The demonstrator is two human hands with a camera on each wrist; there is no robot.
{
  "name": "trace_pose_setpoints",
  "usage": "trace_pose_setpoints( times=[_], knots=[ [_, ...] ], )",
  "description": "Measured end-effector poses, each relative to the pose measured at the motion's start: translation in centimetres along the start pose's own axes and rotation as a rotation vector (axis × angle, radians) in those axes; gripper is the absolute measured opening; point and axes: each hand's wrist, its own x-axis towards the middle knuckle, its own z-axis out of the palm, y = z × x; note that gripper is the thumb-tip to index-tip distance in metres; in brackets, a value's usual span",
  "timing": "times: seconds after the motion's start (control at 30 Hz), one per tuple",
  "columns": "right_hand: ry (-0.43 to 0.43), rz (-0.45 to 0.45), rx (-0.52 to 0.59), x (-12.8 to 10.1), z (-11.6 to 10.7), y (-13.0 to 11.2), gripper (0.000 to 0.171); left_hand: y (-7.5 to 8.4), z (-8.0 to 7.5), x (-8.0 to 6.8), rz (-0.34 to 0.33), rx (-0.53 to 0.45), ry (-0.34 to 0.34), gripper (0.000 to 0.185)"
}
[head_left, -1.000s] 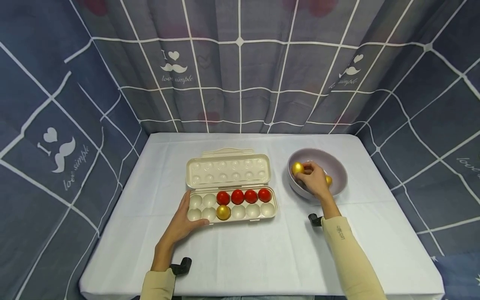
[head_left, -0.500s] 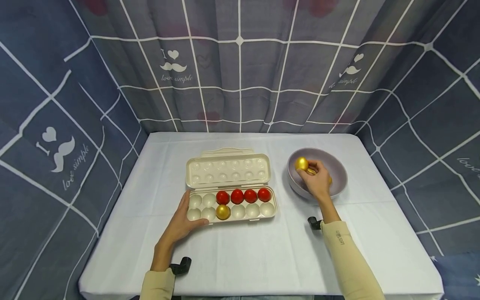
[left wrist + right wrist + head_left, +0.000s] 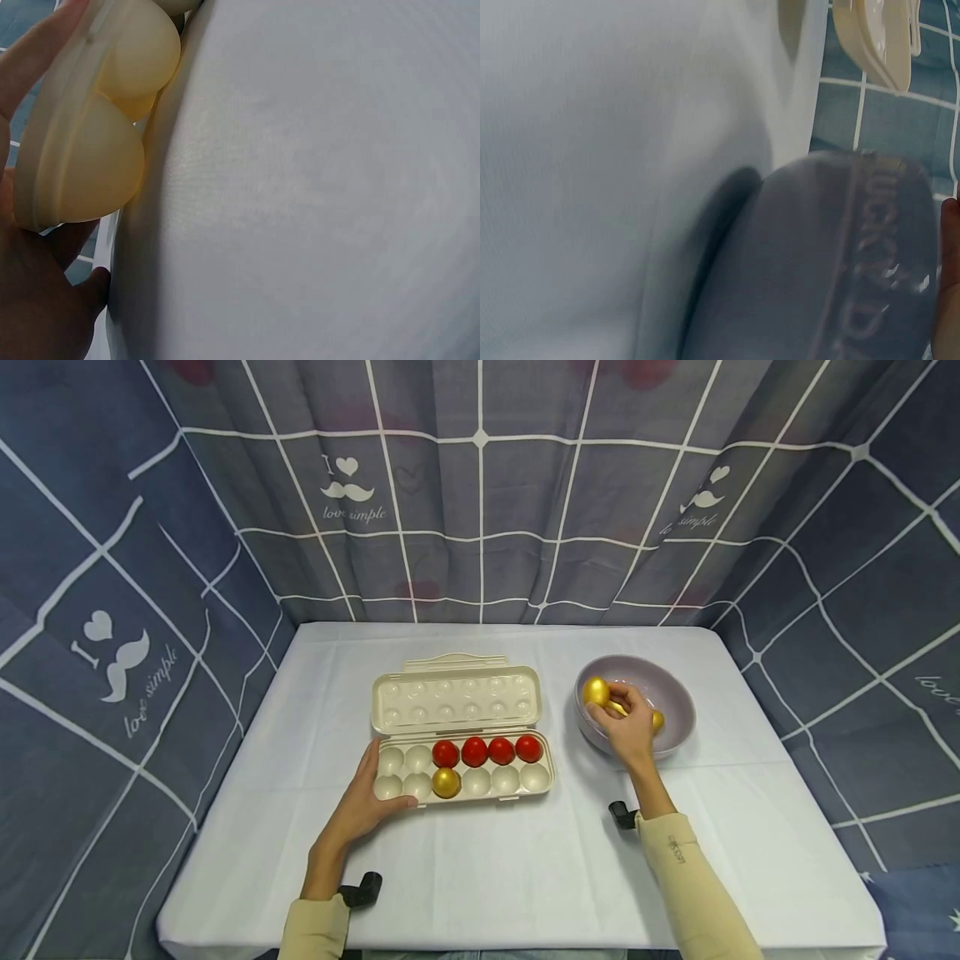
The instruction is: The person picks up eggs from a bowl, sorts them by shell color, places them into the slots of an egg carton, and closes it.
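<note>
Cream plastic forms the egg carton (image 3: pixel 462 768), and the left hand (image 3: pixel 365 806) rests against its near left corner, thumb lying along the front rim and fingers laid straight up the left end; nothing is curled round it. In the left wrist view the carton's cup undersides (image 3: pixel 97 142) bulge just beside the palm, on the white tablecloth (image 3: pixel 495 877). Just right of that hand's thumb tip a gold egg in the carton (image 3: pixel 446 782) sits in the front row, third cup along. Beyond it, in the back row, stand four red eggs (image 3: pixel 487 751) side by side. The open lid (image 3: pixel 456 697) lies flat farther off. Well to the right, the right hand (image 3: pixel 628 727) reaches over the near rim of the grey bowl (image 3: pixel 667 681), its thumb and fingers pinching a gold egg (image 3: pixel 597 692) at the bowl's left side. Another gold egg (image 3: pixel 657 720) peeks out just right of that hand, inside the bowl.
</note>
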Motion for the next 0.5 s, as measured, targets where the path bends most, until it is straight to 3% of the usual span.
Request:
trace_pose_setpoints(
  times=[0.23,0.5],
  knots=[
    [-0.090,-0.062,0.061,-1.1,1.4,-0.6,0.041,-0.1,-0.1,-0.1,0.006,-0.002,0.004,0.131],
    [-0.121,-0.087,0.132,-1.3,2.6,-0.4,0.042,-0.3,0.0,0.0,0.015,-0.004,0.004,0.131]
  ],
)
